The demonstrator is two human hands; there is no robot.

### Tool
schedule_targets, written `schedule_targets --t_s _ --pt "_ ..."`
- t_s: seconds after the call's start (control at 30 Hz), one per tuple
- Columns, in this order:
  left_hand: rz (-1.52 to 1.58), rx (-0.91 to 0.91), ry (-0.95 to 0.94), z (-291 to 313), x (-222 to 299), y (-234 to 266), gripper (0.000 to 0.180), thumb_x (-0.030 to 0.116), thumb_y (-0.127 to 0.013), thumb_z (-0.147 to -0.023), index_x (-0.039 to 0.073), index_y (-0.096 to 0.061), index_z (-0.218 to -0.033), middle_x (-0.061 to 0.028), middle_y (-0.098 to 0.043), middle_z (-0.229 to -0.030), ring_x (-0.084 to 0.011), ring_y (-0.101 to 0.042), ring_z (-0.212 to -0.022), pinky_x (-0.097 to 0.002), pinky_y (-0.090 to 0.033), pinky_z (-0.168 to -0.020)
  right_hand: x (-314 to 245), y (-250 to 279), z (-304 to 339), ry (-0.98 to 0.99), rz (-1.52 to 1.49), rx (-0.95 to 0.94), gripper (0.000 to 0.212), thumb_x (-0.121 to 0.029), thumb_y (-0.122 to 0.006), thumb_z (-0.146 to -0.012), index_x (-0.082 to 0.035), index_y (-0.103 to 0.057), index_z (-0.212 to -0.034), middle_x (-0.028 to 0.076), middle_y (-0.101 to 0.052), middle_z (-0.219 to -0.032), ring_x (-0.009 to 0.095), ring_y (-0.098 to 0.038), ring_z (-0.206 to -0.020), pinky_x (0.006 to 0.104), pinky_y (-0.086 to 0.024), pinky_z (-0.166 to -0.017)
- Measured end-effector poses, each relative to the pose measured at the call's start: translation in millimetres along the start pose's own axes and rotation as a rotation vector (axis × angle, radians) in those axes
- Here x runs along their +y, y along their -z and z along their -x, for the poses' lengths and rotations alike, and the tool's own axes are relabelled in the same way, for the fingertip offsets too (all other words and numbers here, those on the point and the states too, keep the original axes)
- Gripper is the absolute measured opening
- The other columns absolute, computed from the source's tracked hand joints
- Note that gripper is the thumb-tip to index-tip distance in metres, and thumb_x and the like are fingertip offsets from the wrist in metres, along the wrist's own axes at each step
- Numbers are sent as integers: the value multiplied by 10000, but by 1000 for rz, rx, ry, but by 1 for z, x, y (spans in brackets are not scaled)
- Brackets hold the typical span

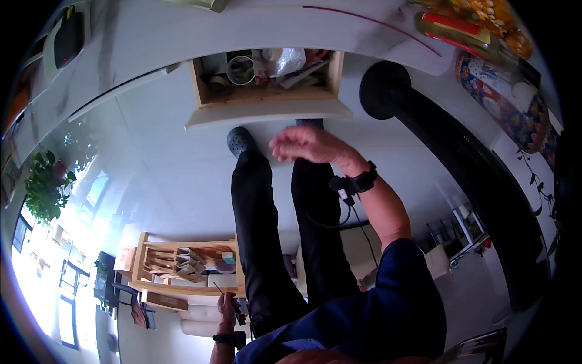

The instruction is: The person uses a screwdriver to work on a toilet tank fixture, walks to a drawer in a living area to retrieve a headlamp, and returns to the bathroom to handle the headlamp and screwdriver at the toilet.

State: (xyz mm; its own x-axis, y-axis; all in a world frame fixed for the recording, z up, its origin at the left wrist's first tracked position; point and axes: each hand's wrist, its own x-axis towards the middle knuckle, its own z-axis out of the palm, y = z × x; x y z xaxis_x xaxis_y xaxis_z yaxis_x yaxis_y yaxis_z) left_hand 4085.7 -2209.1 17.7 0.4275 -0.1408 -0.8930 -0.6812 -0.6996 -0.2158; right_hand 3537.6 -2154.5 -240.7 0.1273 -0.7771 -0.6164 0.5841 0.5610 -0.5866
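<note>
Before the open wooden drawer (273, 100), the right hand (303, 144) hangs loosely curled, seemingly empty; well apart from it, the left hand (226, 312) pinches a thin dark rod (217, 287). The slack cable (330, 226) at the right wrist could catch the drawer's front if that arm reaches in

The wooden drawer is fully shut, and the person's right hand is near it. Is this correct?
Not quite: the wooden drawer is pulled open, not shut, as the head view shows. The person's right hand is indeed near it.
</note>
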Motion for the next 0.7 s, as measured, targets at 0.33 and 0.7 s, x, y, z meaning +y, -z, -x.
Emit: schedule_targets --t_s 0.33,0.7 --pt "94 -26 4 -10 -35 -13 342 334 -491 -1014 30 -593 -895 -32 -495 -548 -128 -461 -448 -270 -380 -421 -11 79 -80 330 1267 1094 594 -281 -759 -770 -44 -534 -1266 186 -531 -1282 355 -542 -1165 471 -469 -966" --pt "96 -81 -48 -23 -49 -31 333 336 -465 -1019 36 -585 -939 -42 -505 -568 -121 -453 -448 -252 -371 -413 20 107 -116 354 1301 1244 550 -254 -767 -678 29 -555 -1099 271 -573 -1111 454 -518 -1076 487 -448 -961"
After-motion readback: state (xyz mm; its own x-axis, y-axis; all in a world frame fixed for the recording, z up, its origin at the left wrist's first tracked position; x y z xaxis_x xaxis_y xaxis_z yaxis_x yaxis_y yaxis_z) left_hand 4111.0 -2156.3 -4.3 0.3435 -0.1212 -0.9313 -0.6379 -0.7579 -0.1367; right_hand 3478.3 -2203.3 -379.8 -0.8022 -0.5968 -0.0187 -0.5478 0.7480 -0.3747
